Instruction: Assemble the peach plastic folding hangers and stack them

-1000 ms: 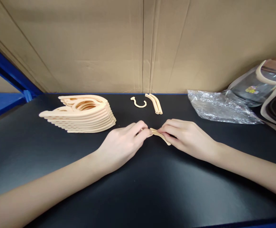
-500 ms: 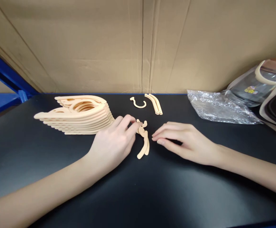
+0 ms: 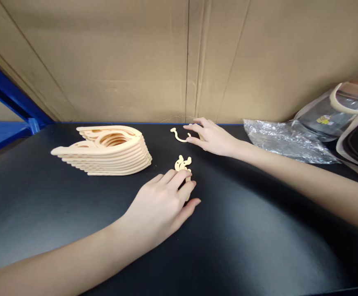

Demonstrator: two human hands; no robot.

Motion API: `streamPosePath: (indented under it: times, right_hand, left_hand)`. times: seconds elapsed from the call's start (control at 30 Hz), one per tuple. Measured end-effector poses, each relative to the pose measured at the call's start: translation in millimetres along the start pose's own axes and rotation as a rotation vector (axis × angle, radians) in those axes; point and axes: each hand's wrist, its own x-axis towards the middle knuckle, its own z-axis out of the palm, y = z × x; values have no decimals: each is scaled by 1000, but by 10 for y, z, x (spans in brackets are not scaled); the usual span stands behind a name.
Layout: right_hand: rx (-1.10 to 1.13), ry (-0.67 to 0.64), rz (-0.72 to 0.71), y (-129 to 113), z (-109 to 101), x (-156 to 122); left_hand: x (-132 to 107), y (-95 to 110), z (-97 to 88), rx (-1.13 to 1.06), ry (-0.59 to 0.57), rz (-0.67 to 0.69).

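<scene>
My left hand (image 3: 166, 197) lies over flat cream plastic pieces (image 3: 180, 162) with rounded, holed ends, covering much of their lower parts. Its fingers are bent onto them, while the thumb sticks out to the right, apart. Farther back, my right hand (image 3: 211, 135) reaches over the place of two slim curved cream strips, mostly hidden beneath it. Thumb and fingers there are spread. Beside its thumb tip, a cream hanger hook (image 3: 179, 136) rests on the black tabletop (image 3: 259, 230).
At left stands a neat stack of cream plastic hanger parts (image 3: 117, 158). A crumpled clear plastic bag (image 3: 283, 137) and a transparent container with a cream handle (image 3: 323, 111) are at right. Behind is a cardboard wall (image 3: 120, 61); a blue frame (image 3: 9, 98) borders the left.
My right hand has moved away from the near pieces to the strips at the back. My left hand has slid toward me and right, over the lower parts of the near pieces.
</scene>
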Motion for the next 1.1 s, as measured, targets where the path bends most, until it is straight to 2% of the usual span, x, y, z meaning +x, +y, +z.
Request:
streamPosePath:
  times: [0.17, 0.33, 0.5, 0.63, 0.93, 1.1]
  right_hand:
    - [-16, 12, -67, -32, 43, 136]
    - [-33, 65, 13, 14, 25, 93]
    - [24, 64, 67, 83, 87, -51]
    - [82, 26, 25, 64, 60, -258]
    - [270, -69, -42, -214, -300, -1056]
    - [392, -133, -110, -323, -389, -1324]
  left_hand:
    - [-6, -96, -12, 65, 17, -28]
    - [-14, -130, -43, 79, -32, -39]
    - [-19, -115, -49, 123, -25, -9]
    - [-18, -123, -77, 94, -40, -17]
    - [-26, -163, -39, 92, -77, -20]
    - [-5, -162, -18, 78, -88, -19]
